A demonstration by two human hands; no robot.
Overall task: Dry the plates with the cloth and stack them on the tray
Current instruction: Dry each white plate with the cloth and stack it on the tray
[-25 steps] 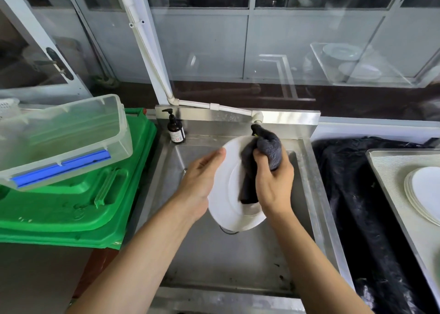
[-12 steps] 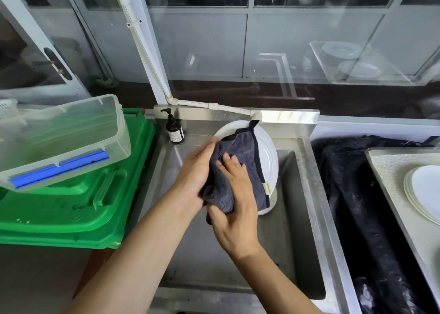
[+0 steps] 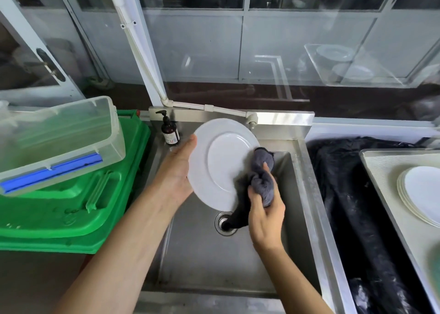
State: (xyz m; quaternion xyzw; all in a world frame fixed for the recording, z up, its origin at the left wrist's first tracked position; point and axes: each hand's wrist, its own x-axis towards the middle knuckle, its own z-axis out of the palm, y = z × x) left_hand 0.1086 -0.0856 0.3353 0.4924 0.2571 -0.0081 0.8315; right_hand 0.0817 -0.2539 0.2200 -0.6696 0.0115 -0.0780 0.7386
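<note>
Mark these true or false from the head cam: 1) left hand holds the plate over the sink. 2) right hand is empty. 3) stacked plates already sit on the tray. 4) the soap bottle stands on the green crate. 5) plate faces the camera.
1) True: the left hand holds the plate at its edge above the sink.
2) False: the right hand grips the cloth against the plate.
3) True: stacked plates lie on the tray.
4) False: the soap bottle stands at the sink's back corner.
5) True.
</note>
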